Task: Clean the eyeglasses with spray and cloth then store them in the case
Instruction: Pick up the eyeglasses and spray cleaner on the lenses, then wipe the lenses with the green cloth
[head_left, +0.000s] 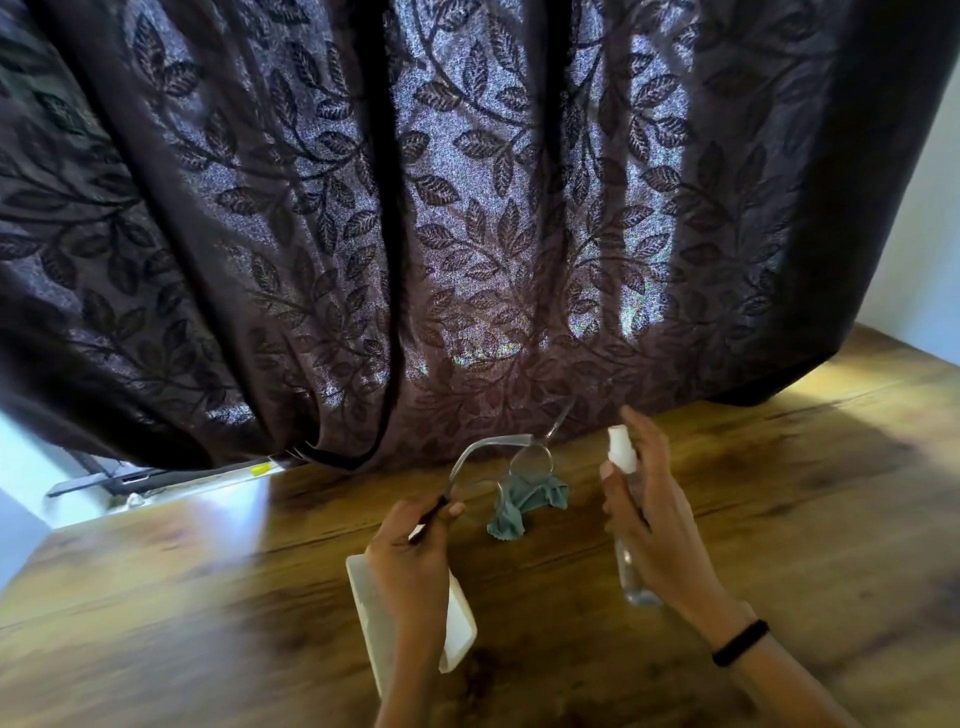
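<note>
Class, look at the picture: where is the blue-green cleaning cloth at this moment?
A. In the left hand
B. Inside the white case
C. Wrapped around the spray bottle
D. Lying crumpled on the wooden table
D: the cloth lies crumpled on the table, between the left hand holding the glasses and the right hand holding the spray bottle.

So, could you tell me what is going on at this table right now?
A person is cleaning a pair of eyeglasses. The left hand holds them up by one temple arm, above the wooden table. The right hand holds a clear spray bottle with its white nozzle turned toward the lenses. A crumpled blue-grey cloth lies on the table beneath the glasses, untouched, and a white case lies under the left hand.
</note>
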